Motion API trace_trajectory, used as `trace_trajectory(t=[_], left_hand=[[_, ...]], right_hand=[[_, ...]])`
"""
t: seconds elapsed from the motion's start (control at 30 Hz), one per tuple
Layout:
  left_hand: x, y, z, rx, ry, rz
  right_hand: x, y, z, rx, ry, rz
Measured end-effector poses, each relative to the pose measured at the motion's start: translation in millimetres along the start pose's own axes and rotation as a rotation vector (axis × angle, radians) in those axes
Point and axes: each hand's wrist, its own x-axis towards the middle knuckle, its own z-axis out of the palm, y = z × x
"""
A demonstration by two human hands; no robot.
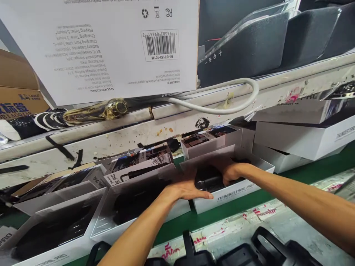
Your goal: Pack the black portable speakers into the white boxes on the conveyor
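An open white box (230,194) printed "Thunder Trail Pro" stands on the green belt in front of me. Inside it lies a black speaker (206,180). My right hand (231,170) reaches into the box and grips the speaker's right end. My left hand (185,190) lies flat against the box's left edge, fingers stretched over the near rim beside the speaker.
More open white boxes (130,207) with dark speakers line the green belt (235,207) to the left. Stacked white boxes (302,136) sit at the right. A large white carton (105,48), a white cable (222,109) and a folded umbrella (55,118) rest on the ledge behind. Black handles (249,251) show at the bottom.
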Motion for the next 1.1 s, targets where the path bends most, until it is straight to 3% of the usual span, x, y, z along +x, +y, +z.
trace_trajectory(t=[0.27,0.37,0.43,0.5,0.6,0.73,0.93,1.03,1.1], left_hand=[[-8,5,9.4,0.139,0.002,-0.079],[-10,5,10.9,0.172,-0.028,-0.102],[-12,4,10.1,0.172,-0.057,-0.123],[-13,3,8.8,0.18,-0.068,-0.129],[-15,1,7.8,0.18,-0.063,-0.122],[-17,-3,8.0,0.185,-0.057,-0.11],[-15,-6,5.9,0.251,-0.028,-0.113],[-16,-4,3.2,0.303,-0.035,-0.113],[-17,-2,1.4,0.341,-0.029,-0.12]], right_hand=[[12,-5,-3,0.049,-0.141,-0.1],[17,-8,-22,0.079,-0.173,-0.11],[22,-10,-44,0.073,-0.065,-0.093],[30,-10,-63,0.0,0.136,-0.015],[49,-7,-72,-0.135,0.342,0.089],[78,-17,-57,-0.216,0.331,0.198],[115,-60,-42,-0.3,0.308,0.209],[111,-76,-45,-0.324,0.318,0.217],[91,-81,-49,-0.352,0.339,0.178]])
